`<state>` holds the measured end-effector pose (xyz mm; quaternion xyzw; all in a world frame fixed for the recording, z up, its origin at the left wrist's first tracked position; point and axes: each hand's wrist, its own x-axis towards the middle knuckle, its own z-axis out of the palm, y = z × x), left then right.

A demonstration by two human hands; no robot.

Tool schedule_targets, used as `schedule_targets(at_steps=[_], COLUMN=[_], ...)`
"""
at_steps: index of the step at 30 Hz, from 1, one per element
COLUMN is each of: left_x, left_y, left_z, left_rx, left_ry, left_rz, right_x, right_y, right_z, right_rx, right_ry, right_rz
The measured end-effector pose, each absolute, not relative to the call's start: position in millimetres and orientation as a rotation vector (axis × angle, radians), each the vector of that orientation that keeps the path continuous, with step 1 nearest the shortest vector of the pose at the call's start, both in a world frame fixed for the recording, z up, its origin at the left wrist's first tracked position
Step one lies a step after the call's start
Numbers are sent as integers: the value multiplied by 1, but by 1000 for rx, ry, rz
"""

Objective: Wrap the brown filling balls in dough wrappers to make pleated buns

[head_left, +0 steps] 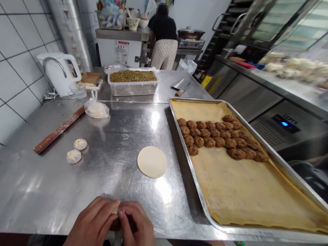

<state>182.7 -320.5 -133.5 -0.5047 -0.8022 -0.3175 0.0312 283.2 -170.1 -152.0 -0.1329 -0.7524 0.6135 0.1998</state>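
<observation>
At the near table edge, my left hand (92,223) and my right hand (139,232) meet, fingertips pinched together on a dough wrapper (115,211). Something brown, like a filling ball (116,225), shows below it; the fingers hide the rest. Ahead of my hands a flat round dough sheet (152,162) lies on the steel table. To the left sit two pleated buns (74,156) (80,144) near a wooden rolling pin (59,129). On the right, a large tray (204,211) lined with yellow paper holds several rows of brown filling balls (209,142).
A tub of greenish-brown crumbly mix (134,77), a scraper (181,91), a tied plastic bag (96,109) and a white kettle (59,72) stand farther back. A tiled wall borders the left. Another person (164,36) bends at the far counter.
</observation>
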Motion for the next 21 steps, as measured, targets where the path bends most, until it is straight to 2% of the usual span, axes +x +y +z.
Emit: schedule_targets(at_steps=[4, 9, 15, 21], left_x=[182, 185, 184, 187], left_y=[-323, -321, -323, -321], left_z=[-133, -138, -135, -140], left_rx=[-1571, -1528, -1571, -1504], left_ry=[-2450, -2341, -2392, -2336], left_rz=[-975, -990, -934, -930], right_x=[287, 282, 288, 284], right_y=[-168, -167, -168, -165], right_z=[-157, -152, -160, -154], right_rx=[-203, -514, -185, -478], right_ry=[-2163, -2098, -2180, -2128], right_rz=[1633, 1727, 1620, 1701])
